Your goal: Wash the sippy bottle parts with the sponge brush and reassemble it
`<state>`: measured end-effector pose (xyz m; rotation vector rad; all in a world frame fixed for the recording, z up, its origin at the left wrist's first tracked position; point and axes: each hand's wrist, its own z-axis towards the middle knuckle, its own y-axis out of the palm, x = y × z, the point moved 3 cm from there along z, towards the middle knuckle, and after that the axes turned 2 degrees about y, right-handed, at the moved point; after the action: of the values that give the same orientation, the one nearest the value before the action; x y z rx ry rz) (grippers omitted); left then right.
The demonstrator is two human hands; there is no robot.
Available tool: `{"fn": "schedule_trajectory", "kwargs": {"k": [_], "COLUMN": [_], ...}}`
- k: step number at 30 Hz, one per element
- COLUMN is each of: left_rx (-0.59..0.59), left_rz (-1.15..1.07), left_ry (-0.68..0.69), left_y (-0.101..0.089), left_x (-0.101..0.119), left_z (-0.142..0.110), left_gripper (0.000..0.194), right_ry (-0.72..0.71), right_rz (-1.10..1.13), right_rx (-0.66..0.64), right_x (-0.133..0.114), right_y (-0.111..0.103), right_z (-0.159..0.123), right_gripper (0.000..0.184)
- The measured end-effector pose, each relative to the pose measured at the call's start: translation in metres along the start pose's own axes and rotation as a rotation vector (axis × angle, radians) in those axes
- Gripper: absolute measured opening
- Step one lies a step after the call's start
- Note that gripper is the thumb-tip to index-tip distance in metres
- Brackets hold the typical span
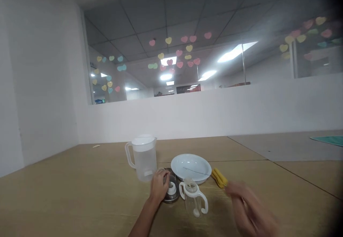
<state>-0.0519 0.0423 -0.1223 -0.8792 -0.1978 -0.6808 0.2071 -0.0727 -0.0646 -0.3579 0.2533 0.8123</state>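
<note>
My left hand [160,186], its fingers curled together, is at the left edge of a round metal dish [174,198]. Whatever its fingertips grip is hidden. A white ring-shaped part [172,188] lies in the dish. Just right of the dish is a clear baby bottle [190,203] with two white handles, its top uncapped and a white weighted end inside. My right hand [250,208] is smeared by motion at the lower right. Its fingertips are near a yellow, two-lobed object [219,178], and I cannot tell whether they touch it.
Behind the bottle is a white bowl [191,158] with a thin rod [197,172] across it. A translucent pitcher [145,160] stands left, close to my left hand. A green cloth [328,140] lies at the far right. The wall [187,119] bounds the table's back.
</note>
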Motion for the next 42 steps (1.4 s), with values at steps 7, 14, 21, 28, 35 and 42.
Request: {"fn": "schedule_trajectory", "kwargs": {"k": [7, 14, 21, 28, 35, 42], "left_rx": [-0.137, -0.105, -0.087, -0.046, 0.534, 0.814], "left_rz": [0.055, 0.068, 0.105, 0.153, 0.297, 0.186], "left_ry": [0.040, 0.004, 0.024, 0.098, 0.149, 0.498], "left_y": [0.001, 0.004, 0.006, 0.011, -0.017, -0.026], "left_x": [0.004, 0.003, 0.001, 0.000, 0.011, 0.061], "left_z": [-0.012, -0.012, -0.013, -0.014, -0.012, -0.027], "left_gripper": [0.023, 0.020, 0.019, 0.022, 0.022, 0.014], "right_ry": [-0.050, -0.194, -0.327, -0.375, -0.383, -0.737], "right_rz": [-0.315, -0.364, -0.279, -0.272, -0.246, -0.155], "right_rx": [0.005, 0.003, -0.039, -0.014, 0.165, 0.215], "right_x": [0.077, 0.088, 0.073, 0.066, 0.051, -0.008], "right_y": [0.064, 0.068, 0.069, 0.069, 0.059, 0.062], "right_z": [0.035, 0.012, 0.009, 0.013, 0.020, -0.001], "right_gripper": [0.025, 0.021, 0.015, 0.016, 0.018, 0.039]}}
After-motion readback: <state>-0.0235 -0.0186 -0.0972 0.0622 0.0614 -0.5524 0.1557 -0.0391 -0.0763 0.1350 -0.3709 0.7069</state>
